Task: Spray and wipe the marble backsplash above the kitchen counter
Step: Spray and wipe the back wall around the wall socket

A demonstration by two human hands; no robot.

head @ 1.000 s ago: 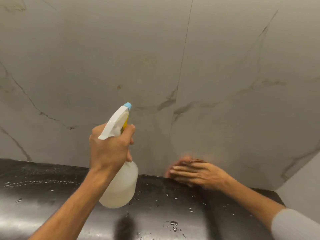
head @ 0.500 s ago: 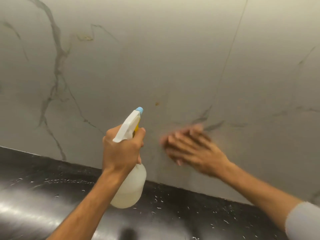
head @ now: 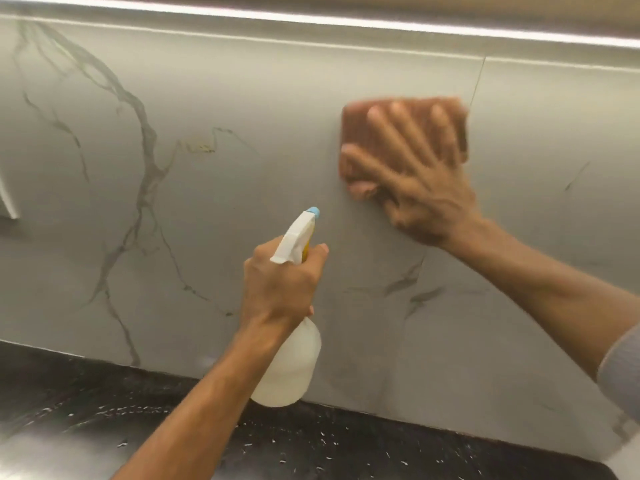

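Right hand [head: 420, 188], fingers spread flat, presses a brown cloth [head: 367, 133] (blurred) against the marble backsplash [head: 225, 98]; left hand [head: 280, 285] grips 1 spray bottle [head: 289, 372].

A light strip [head: 346, 21] above the backsplash [head: 242, 126] is glowing overexposed, washing the backsplash in dim, warm light. My right hand [head: 426, 192] and cloth [head: 360, 133] are smearing with motion blur high on it; the counter [head: 41, 441] below its left end is glaring white.

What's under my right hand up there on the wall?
A brown cloth, pressed flat on the marble backsplash by the right hand. The cloth's middle and the marble behind it are covered.
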